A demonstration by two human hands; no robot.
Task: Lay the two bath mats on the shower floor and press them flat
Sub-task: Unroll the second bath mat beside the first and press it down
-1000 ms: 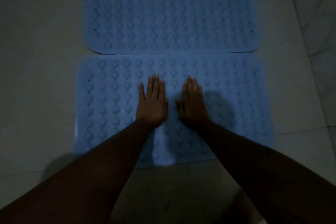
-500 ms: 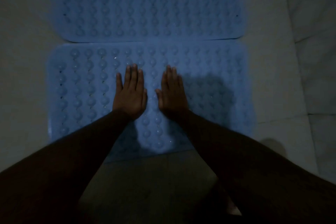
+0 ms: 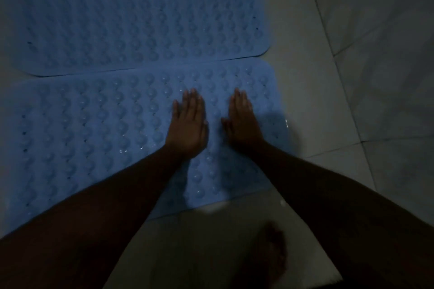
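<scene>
- At 6 o'clock, nearest to the camera, one bare foot [image 3: 273,251] stands on the pale tiled floor [image 3: 328,105], near the front edge of the closer mat.
- The near mat [image 3: 94,136], blue with rows of round bumps, lies on the floor from the centre out to 9 o'clock.
- The left hand [image 3: 187,126] and the right hand [image 3: 243,122] rest palm down on the right part of this mat, close to each other but apart. The fingers of both hands are straight and held close together. The right thumb stands out a little toward 9 o'clock.
- The far mat [image 3: 141,12] lies at 11 o'clock, and its long edge touches the near mat. Whether one overlaps the other, I cannot tell.
- In my judgement, the laying is done for both mats, and the pressing is now in hand at the right end of the near mat. The picture does not show which other parts are already pressed. No lifted edge or corner is visible.
- No brand, label or writing can be read, because the light is dim.
</scene>
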